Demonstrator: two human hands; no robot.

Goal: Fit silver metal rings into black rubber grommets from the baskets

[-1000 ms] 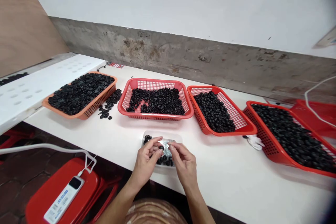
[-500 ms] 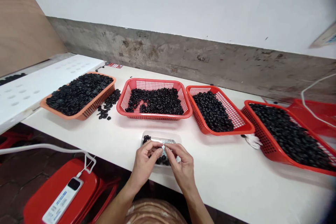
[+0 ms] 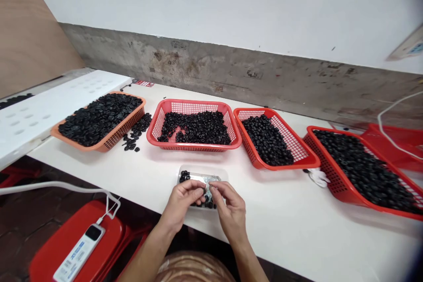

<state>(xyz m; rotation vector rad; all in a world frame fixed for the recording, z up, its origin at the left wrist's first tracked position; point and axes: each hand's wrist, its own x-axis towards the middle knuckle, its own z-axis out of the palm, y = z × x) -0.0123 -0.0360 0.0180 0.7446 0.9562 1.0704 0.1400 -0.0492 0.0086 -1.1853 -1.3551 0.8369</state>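
Observation:
Both hands hover over a small clear plastic tray at the table's front edge. Small black ring-like parts lie in its back left corner and along its front, with tiny shiny bits at its right. My left hand is closed in a pinch, a dark little part showing at the fingertips. My right hand also pinches, thumb against forefinger; whatever it holds is too small to name. A narrow gap separates the two sets of fingertips.
Behind the tray stands a red basket of black rings. Two more red baskets hold black parts at right; an orange basket holds flat black pieces at left. Loose pieces lie beside it. A power bank-like device rests on a red stool.
My fingertips, which met around a small shiny bit, have drawn slightly apart. The right hand has shifted a little to the right; baskets and tray have stayed in place.

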